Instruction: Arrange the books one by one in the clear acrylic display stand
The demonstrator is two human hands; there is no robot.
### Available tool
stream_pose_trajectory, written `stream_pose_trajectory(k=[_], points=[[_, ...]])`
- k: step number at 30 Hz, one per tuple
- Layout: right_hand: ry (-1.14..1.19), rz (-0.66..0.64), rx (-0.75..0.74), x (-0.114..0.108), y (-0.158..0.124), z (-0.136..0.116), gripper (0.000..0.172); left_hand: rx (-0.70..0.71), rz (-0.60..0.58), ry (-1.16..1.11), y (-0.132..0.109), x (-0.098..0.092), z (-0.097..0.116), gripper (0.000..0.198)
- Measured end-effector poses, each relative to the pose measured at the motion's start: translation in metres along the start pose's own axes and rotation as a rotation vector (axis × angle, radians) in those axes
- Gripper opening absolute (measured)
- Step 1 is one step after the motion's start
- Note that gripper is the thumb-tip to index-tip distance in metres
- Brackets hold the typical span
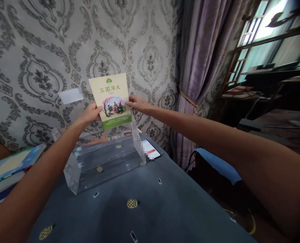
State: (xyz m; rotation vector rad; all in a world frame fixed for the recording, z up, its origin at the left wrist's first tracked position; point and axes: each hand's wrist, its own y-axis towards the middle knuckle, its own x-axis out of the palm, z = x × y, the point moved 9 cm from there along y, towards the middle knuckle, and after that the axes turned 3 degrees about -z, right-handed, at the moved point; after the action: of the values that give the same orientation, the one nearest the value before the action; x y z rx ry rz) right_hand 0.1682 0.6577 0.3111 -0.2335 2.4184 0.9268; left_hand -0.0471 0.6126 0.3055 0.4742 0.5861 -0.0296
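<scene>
Holding the left side of a book [114,116], the left hand [92,113] has its thumb on the front cover. The right hand [138,103] grips the other side, so the book is held up between the two hands. It is nearly upright, tipped a little. The cover is pale yellow, with green writing near the top and a green stripe along the bottom. A picture shows people sitting by pink trees. Below the book is a clear plastic rack [72,172]; I cannot tell if they touch. The rack stands on a bench [152,212] with a blue-gray cloth. A phone [152,150] lies just right of the rack. More books [10,167] are piled on the left.
</scene>
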Motion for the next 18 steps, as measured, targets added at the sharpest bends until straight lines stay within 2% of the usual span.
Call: stream_pose_trajectory(k=[7,18], points=[[0.093,-0.014,0.055,0.002,-0.002,0.006,0.015,-0.052,-0.013,0.053,-0.001,-0.005,-0.006,0.034],[0.120,0.018,0.084,0.004,-0.007,0.005,0.031,-0.015,0.031,0.168,-0.009,-0.010,0.005,0.041]])
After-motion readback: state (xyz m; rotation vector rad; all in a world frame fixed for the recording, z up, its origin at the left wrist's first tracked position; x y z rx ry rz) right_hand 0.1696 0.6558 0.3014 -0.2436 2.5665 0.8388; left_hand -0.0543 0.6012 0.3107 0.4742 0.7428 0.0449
